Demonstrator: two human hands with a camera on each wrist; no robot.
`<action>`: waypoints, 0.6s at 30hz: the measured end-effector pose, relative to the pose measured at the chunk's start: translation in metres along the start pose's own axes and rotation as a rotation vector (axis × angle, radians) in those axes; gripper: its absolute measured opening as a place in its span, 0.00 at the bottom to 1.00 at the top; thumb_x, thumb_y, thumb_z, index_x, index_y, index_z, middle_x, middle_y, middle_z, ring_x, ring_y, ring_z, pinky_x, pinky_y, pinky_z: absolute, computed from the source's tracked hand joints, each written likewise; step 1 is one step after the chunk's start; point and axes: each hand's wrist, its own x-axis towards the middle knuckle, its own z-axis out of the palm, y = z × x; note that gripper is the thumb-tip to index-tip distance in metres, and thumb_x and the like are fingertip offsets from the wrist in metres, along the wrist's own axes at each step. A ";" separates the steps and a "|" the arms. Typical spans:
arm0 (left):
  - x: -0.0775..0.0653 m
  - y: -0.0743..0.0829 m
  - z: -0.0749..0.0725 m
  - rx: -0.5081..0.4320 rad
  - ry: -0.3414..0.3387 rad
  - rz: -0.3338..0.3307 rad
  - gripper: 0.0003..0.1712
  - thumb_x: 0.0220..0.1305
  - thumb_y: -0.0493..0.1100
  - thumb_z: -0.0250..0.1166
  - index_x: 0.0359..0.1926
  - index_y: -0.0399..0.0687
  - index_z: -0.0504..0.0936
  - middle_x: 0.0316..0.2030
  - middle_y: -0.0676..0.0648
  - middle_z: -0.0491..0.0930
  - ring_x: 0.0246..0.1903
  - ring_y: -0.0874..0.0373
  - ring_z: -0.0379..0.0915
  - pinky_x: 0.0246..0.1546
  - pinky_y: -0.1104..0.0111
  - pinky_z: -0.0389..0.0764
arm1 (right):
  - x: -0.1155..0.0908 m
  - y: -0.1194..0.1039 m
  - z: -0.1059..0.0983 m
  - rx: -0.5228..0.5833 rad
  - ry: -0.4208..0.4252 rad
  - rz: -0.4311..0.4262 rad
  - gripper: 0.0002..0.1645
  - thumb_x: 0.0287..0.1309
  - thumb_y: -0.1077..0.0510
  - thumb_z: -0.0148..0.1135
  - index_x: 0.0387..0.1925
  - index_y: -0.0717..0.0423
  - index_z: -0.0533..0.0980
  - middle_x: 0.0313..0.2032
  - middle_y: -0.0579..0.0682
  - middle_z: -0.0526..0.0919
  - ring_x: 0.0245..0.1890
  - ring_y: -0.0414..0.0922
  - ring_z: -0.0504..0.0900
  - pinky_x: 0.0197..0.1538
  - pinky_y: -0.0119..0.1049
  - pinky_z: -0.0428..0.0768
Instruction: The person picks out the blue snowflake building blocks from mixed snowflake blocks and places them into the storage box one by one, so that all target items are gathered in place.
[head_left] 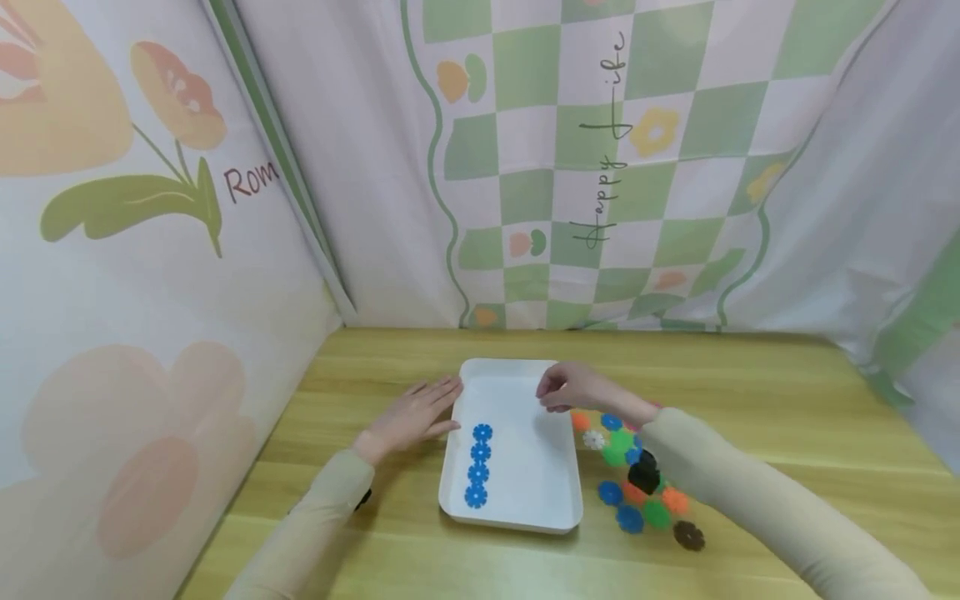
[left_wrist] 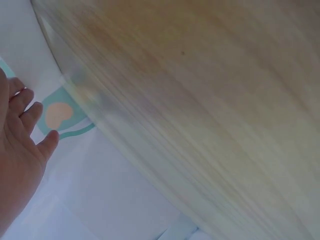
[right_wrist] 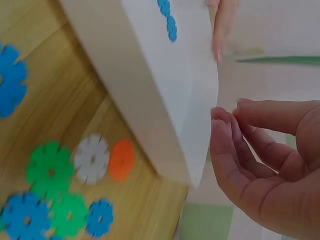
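Note:
Several blue snowflake-shaped building discs [head_left: 480, 463] form a line along the left side of a white tray [head_left: 525, 467]. My left hand [head_left: 416, 414] is at the tray's left side with straight, spread fingers, the fingertips at the rim; in the left wrist view only part of this hand [left_wrist: 22, 145] shows. Over the tray's far right edge is my right hand [head_left: 566, 388], its fingers curled. In the right wrist view the right hand's [right_wrist: 265, 155] thumb and fingertips come close together, and nothing shows between them.
Right of the tray, loose snowflake discs lie scattered on the wooden table [head_left: 360, 542], among them a green disc [head_left: 657, 514], a white disc [head_left: 594, 440], a black piece [head_left: 643, 473] and a brown disc [head_left: 689, 536]. Printed curtains [head_left: 525, 192] hang behind and at the left.

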 end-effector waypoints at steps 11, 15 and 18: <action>0.000 0.001 -0.004 0.013 0.000 0.013 0.39 0.75 0.60 0.49 0.76 0.42 0.56 0.76 0.42 0.57 0.76 0.47 0.55 0.74 0.49 0.62 | -0.053 0.048 -0.045 -0.011 0.070 0.014 0.14 0.63 0.62 0.60 0.45 0.71 0.77 0.36 0.58 0.83 0.34 0.44 0.81 0.40 0.39 0.85; 0.000 0.002 -0.004 0.009 -0.012 0.007 0.39 0.76 0.60 0.48 0.76 0.42 0.55 0.76 0.42 0.56 0.76 0.47 0.54 0.75 0.49 0.61 | -0.065 0.065 -0.052 -0.051 0.098 0.042 0.14 0.62 0.62 0.61 0.43 0.71 0.77 0.36 0.59 0.84 0.33 0.44 0.81 0.35 0.37 0.83; 0.000 0.001 -0.002 0.003 -0.019 0.002 0.39 0.76 0.61 0.47 0.77 0.43 0.55 0.77 0.42 0.55 0.76 0.47 0.53 0.75 0.49 0.61 | -0.073 0.077 -0.056 -0.071 0.110 0.052 0.14 0.61 0.63 0.62 0.42 0.72 0.77 0.35 0.58 0.84 0.32 0.44 0.81 0.33 0.36 0.83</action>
